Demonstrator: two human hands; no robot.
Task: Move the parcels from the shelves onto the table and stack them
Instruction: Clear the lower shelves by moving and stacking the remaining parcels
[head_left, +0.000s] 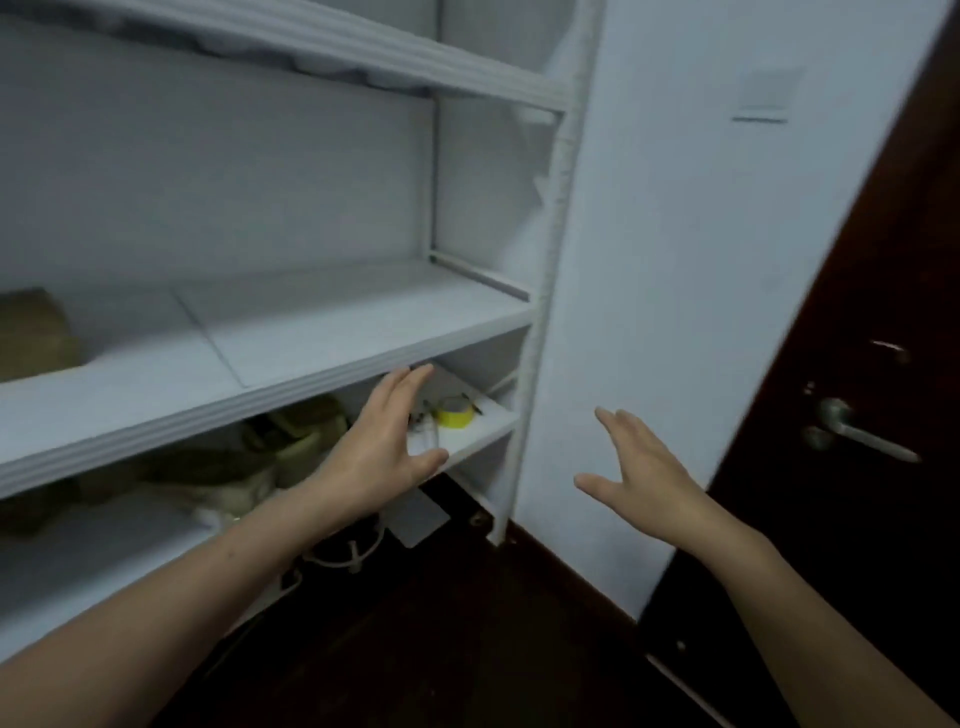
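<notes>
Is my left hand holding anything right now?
Open: the left hand extends toward the white shelf unit with straight fingers, gripping nothing.

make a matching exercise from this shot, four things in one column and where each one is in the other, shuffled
Things
1. brown parcel
2. yellow tape roll
3. door handle
4. right hand

Places
a. on the dark door at the right
b. far left of the middle shelf
c. held open in front of the white wall
d. right end of the lower shelf

Pairs: 1-b, 2-d, 3-a, 4-c
</notes>
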